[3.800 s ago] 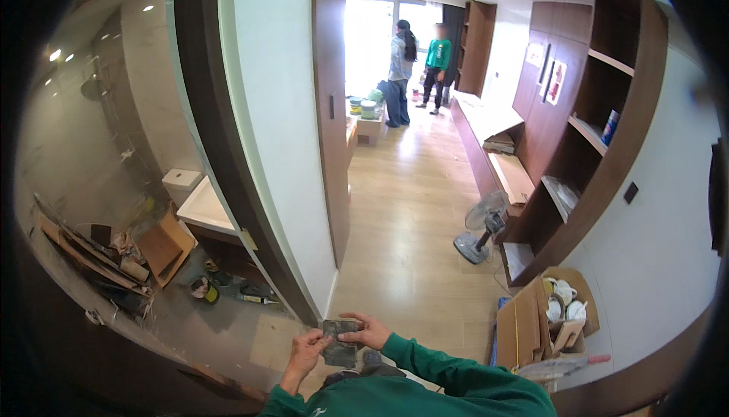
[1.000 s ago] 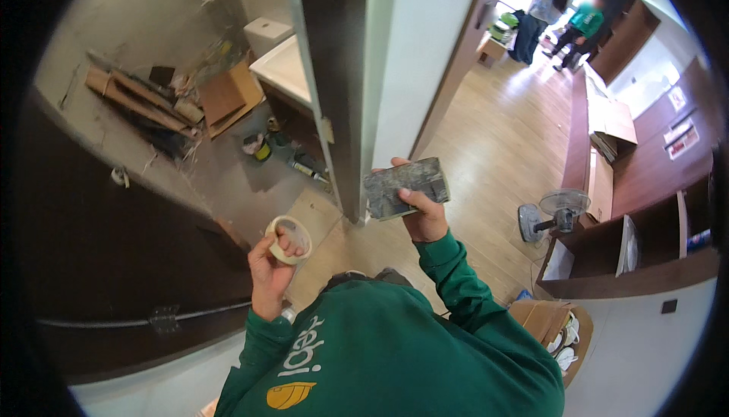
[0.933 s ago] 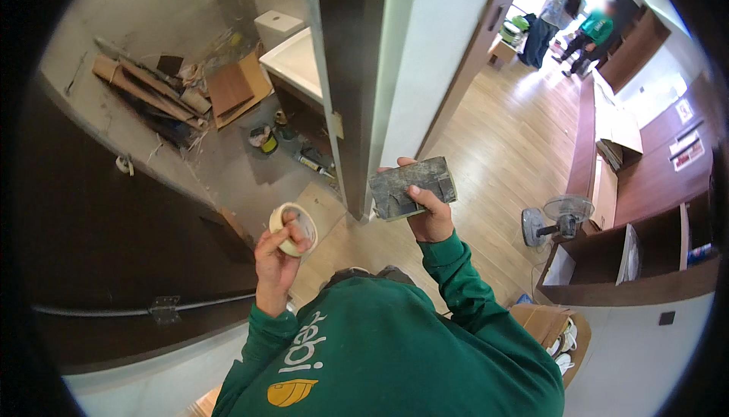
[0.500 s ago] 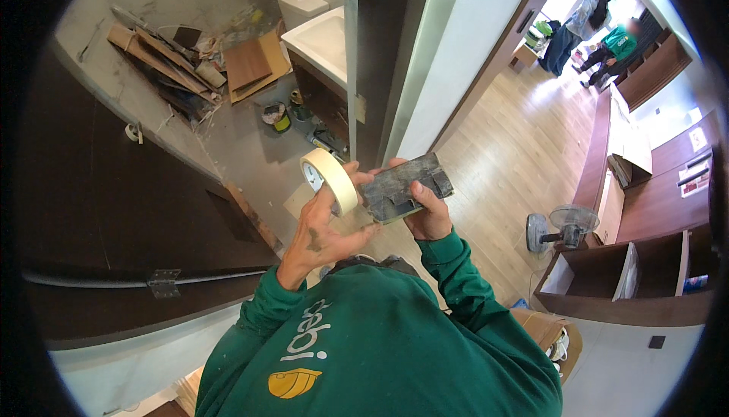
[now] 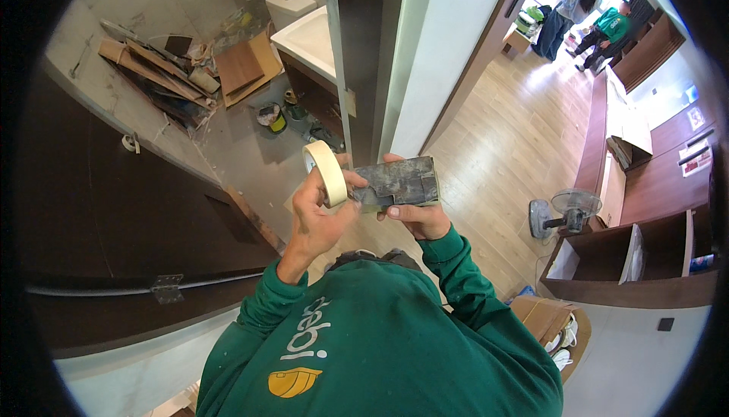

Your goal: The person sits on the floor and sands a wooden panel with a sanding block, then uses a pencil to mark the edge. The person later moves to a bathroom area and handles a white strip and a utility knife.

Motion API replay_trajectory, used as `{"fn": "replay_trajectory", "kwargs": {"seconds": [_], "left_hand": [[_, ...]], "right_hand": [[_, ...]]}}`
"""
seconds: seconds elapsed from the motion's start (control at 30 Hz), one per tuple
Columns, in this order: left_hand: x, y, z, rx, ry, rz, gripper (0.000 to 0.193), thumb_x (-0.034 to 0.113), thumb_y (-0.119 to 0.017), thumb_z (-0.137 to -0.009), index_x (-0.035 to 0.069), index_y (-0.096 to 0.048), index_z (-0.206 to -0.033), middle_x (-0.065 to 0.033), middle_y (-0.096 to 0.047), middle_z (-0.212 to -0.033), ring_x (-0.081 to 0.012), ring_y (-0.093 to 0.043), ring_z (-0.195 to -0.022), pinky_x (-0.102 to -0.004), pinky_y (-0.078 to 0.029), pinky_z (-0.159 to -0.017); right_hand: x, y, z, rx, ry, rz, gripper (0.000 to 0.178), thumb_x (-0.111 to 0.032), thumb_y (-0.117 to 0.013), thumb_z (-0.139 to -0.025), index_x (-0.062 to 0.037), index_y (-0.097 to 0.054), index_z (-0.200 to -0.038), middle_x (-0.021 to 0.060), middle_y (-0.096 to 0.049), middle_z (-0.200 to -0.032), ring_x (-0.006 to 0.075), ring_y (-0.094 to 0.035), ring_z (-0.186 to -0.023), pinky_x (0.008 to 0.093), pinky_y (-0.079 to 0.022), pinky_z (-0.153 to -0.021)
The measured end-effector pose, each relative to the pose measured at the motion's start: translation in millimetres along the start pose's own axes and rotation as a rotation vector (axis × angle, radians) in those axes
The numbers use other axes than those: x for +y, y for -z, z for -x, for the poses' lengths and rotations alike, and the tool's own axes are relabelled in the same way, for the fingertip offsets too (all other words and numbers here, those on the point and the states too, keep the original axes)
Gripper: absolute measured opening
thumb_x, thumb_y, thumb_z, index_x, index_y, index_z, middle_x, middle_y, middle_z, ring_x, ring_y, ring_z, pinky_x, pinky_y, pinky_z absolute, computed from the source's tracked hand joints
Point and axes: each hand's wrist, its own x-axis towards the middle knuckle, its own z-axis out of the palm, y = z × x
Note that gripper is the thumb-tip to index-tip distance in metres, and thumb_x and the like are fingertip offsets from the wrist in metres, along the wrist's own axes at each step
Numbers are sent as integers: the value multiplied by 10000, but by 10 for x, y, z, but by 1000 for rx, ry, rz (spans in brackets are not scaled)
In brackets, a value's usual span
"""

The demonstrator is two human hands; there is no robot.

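Note:
My left hand (image 5: 319, 216) grips a roll of cream masking tape (image 5: 324, 172), held upright against the left end of a grey tile piece. My right hand (image 5: 419, 218) holds that grey mosaic tile piece (image 5: 396, 183) from below, thumb on its front edge. Both hands meet in front of my chest, above my green sleeves. Behind them stands a dark door edge (image 5: 363, 52).
To the left is a bathroom floor with wood scraps and boards (image 5: 163, 75), a small paint can (image 5: 269, 116), a white vanity (image 5: 310, 33) and a toilet (image 5: 287, 7). A floor fan (image 5: 563, 212) and dark shelving (image 5: 645, 242) stand right. Two people (image 5: 588, 11) are far down the wooden hall.
My left hand has raised the tape roll from beside my chest up to the tile piece in my right hand. My view has turned down and toward the bathroom door.

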Motion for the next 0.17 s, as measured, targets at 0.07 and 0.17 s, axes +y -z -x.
{"fn": "replay_trajectory", "kwargs": {"seconds": [0.07,0.17], "left_hand": [[-2,0,3,12,57,21,588,-73,-608,-751,-54,-441,-1314,-112,-673,-1030,-121,-610,-894,-274,-495,-816],[18,-3,12,47,153,103,515,-51,-600,-766,-49,-478,-1266,-109,-665,-1061,-130,-621,-899,-274,-501,-818]], "right_hand": [[0,-11,15,10,1,33,847,17,-765,-695,-42,-346,-1429,118,-542,-1255,238,-588,-1076,359,-576,-756],[3,-29,42,20,8,65,851,24,-756,-695,-35,-340,-1435,139,-529,-1273,249,-596,-1080,372,-580,-751]]}}
